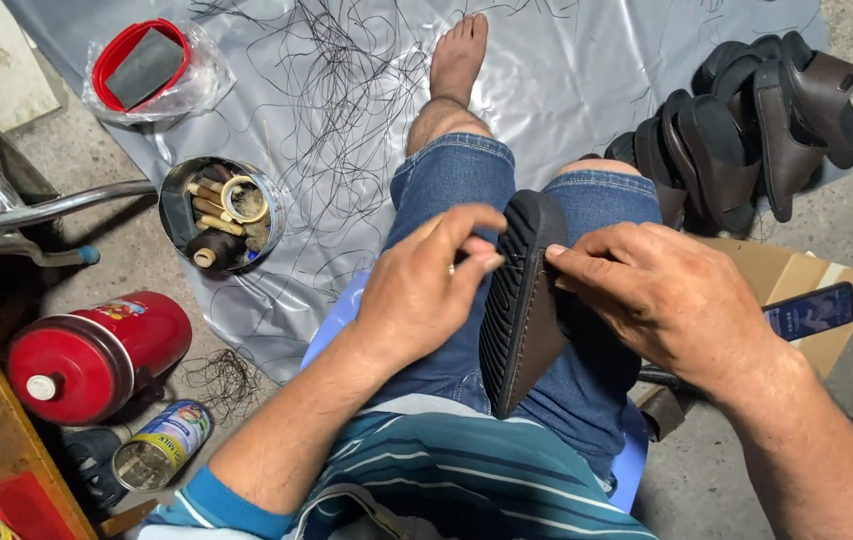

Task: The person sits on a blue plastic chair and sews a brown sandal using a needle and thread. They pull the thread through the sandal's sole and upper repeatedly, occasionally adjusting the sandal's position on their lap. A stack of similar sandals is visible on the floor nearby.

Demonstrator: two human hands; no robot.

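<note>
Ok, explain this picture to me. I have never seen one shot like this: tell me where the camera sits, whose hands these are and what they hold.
The camera sits on a seated person's head and looks down at their lap. The right hand steadies a dark sandal standing on edge on the thigh, ribbed sole showing. The left hand pinches something small at the sole's rim; it is too small to name. On the grey sheet lie loose black threads, a tin of thread spools and a pile of finished sandals.
</note>
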